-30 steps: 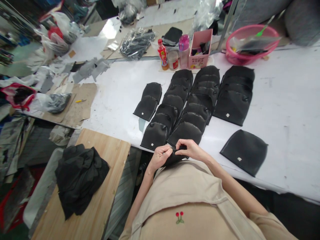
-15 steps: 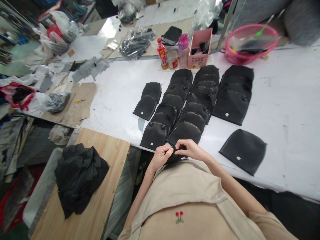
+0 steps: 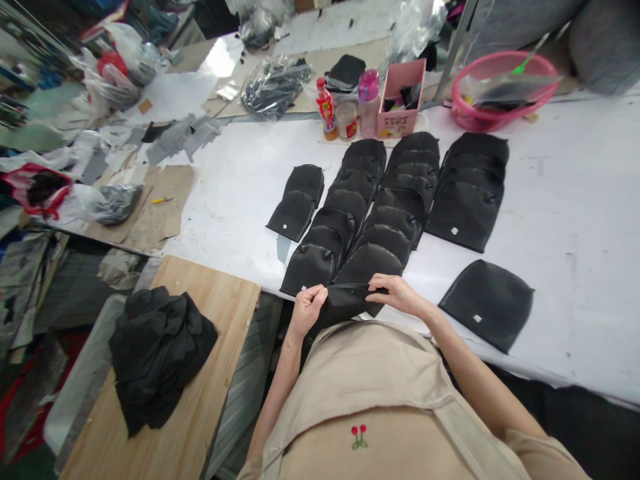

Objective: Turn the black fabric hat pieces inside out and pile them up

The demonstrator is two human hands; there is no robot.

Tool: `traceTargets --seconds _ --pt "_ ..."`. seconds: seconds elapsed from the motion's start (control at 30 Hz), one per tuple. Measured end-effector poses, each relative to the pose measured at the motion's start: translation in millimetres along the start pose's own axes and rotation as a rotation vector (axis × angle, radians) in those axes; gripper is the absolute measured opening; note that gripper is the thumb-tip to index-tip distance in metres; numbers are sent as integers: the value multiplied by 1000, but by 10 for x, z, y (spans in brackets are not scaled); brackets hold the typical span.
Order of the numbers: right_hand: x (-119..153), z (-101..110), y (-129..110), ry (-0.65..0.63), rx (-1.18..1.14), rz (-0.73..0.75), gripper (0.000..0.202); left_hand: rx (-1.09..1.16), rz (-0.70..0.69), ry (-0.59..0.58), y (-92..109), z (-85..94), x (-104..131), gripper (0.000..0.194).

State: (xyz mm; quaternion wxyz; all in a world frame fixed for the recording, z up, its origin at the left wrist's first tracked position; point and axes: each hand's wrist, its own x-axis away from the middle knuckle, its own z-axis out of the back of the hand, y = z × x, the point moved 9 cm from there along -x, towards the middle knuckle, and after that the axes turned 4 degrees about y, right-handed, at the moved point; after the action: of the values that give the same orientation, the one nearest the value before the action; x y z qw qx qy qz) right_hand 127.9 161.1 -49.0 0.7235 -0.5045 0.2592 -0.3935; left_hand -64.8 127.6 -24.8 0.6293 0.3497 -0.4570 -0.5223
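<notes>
A black sewn piece [image 3: 345, 301], like a flat leather-look cover, is stretched between my hands at the table's front edge. My left hand [image 3: 309, 308] grips its left end with closed fingers. At the other end, my right hand [image 3: 395, 295] pinches the upper edge between thumb and fingers. Just beyond lie overlapping rows of similar black pieces [image 3: 377, 260], the nearest partly covered by the one I hold. One single black piece [image 3: 487, 303] with a small white tag lies to the right. A short overlapping pair [image 3: 293, 215] lies to the left.
At the back stand a red-capped bottle [image 3: 326, 110], a glass jar [image 3: 347, 121], a pink-lidded bottle [image 3: 369, 103], a pink box [image 3: 403, 100] and a pink basin [image 3: 500, 117]. Black cloth [image 3: 160, 360] lies on a wooden board [image 3: 225, 293] at left. A yellow cutter [image 3: 161, 200] rests on cardboard.
My hands have moved apart, left hand leftward and right hand rightward, and the black piece is now spread between them. The rows on the table stay as they were.
</notes>
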Motion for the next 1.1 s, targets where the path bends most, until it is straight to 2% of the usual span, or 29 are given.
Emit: traceTargets --seconds 0.1,0.23,0.53,0.77,0.93,1.1 --pt "-40 -81 -155 8 -69 48 19 -25 14 -33 -4 -81 1 41" --pt "-109 -153 -304 83 -106 68 17 -48 4 -68 46 -160 2 34" --pt "-107 -196 -239 195 -39 -5 24 -94 -22 -92 73 -183 7 31" --pt "-53 -175 -384 189 -2 139 20 -113 -27 -69 60 -157 -19 33" --pt "-46 -118 -272 273 -129 100 28 -143 -37 -31 53 -170 -19 32" --pt "-53 -129 -206 316 -203 47 28 -141 -36 -41 46 -202 -31 31"
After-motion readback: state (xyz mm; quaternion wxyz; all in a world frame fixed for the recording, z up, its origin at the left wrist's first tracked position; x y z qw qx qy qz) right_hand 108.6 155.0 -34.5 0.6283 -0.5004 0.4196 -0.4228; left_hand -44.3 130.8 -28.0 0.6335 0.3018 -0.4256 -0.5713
